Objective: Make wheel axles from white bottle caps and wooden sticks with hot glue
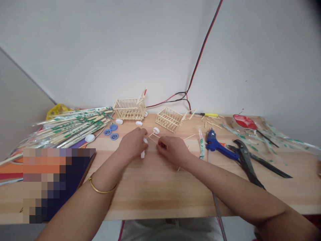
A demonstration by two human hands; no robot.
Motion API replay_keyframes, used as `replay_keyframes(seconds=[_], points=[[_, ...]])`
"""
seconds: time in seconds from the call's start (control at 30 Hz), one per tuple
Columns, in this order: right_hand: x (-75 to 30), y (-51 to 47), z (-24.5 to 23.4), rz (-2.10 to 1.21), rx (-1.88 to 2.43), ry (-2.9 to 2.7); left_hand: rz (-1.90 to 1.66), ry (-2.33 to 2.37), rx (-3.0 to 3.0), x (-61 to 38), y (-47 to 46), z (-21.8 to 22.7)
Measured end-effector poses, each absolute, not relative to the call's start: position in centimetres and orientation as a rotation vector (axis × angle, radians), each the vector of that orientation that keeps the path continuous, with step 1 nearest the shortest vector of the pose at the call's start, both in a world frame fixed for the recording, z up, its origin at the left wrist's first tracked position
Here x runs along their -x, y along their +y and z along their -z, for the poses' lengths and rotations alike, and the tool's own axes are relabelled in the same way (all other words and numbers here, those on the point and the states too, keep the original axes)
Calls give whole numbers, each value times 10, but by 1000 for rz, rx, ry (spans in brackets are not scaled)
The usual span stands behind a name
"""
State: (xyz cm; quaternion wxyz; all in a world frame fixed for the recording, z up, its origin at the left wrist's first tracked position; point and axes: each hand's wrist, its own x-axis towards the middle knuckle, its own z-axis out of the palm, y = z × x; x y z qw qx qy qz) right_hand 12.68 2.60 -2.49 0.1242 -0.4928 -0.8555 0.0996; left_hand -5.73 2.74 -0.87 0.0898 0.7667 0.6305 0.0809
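My left hand (pixel 132 143) is curled, with its fingertips closed round white bottle caps (pixel 142 154) standing on edge; how many is hidden. My right hand (pixel 173 150) is pinched at the end of a thin wooden stick piece (pixel 151 135) that reaches left toward the other hand. A white cap (pixel 155 130) stands just behind that piece. Beyond the hands sits a small cart made of sticks (pixel 129 109), with a red-tipped handle and white caps near its base. To its right, a second stick basket (pixel 169 119) leans with its handle sticking out.
Blue caps (pixel 114 136) lie left, near wrapped chopsticks (pixel 75 125) and coloured sheets. On the right are a blue glue gun (pixel 220 147), black-handled pliers (pixel 247 164), a yellow-handled tool (pixel 210 114), a red-topped container (pixel 244 122) and plastic wrappers. A red-and-black cable (pixel 204 45) runs down the wall.
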Motion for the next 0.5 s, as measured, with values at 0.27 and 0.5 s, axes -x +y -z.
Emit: replay_keyframes(seconds=[0.27, 0.5], points=[[-127, 27, 26, -266, 1439, -2513, -241, 1869, -2289, 57, 25, 8], [-127, 27, 25, -192, 1454, -2548, -239, 1852, -2295, 56, 25, 5]])
